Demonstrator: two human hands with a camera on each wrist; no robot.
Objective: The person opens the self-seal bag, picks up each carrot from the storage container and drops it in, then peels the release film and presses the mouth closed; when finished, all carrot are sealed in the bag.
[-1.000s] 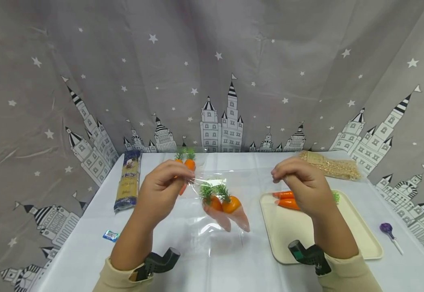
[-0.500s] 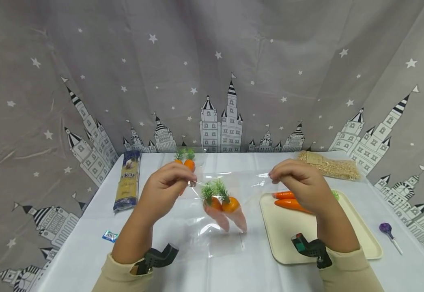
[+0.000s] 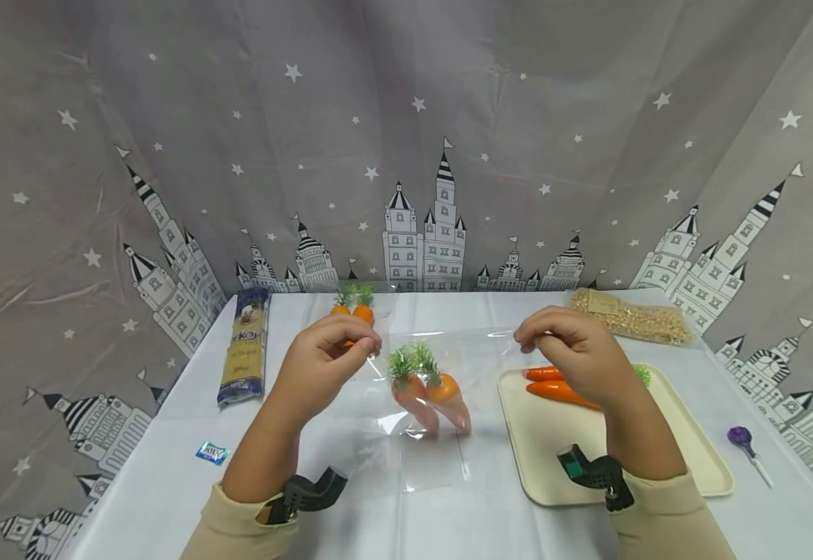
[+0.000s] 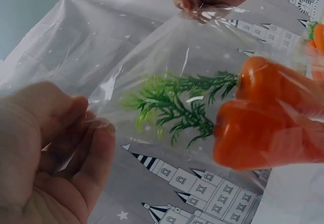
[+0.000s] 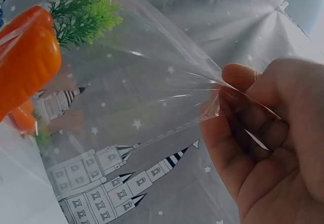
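Note:
A clear plastic bag (image 3: 441, 459) hangs between my two hands above the table, with two carrots (image 3: 441, 389) inside it, green tops upward. My left hand (image 3: 322, 358) pinches the bag's upper left corner between thumb and fingers, seen close in the left wrist view by the bag (image 4: 147, 57). At the upper right corner my right hand (image 3: 574, 350) pinches the film the same way; the right wrist view shows creases in the bag (image 5: 172, 87) running to those fingertips. Through the film the carrot tops (image 4: 177, 102) lie near the bag's upper edge.
Right of the bag, a cream tray (image 3: 560, 459) bears carrots (image 3: 556, 389), partly behind my right hand. Farther back lie another bag of carrots (image 3: 362, 313), a pasta packet (image 3: 245, 350) and a grain bag (image 3: 633, 319). A small blue packet (image 3: 212, 453) and purple lollipop (image 3: 742, 439) lie at the sides.
My left hand has shifted slightly right, toward the other hand. The bag with the carrots has swung a little and its film has changed shape. Both hands keep their pinch.

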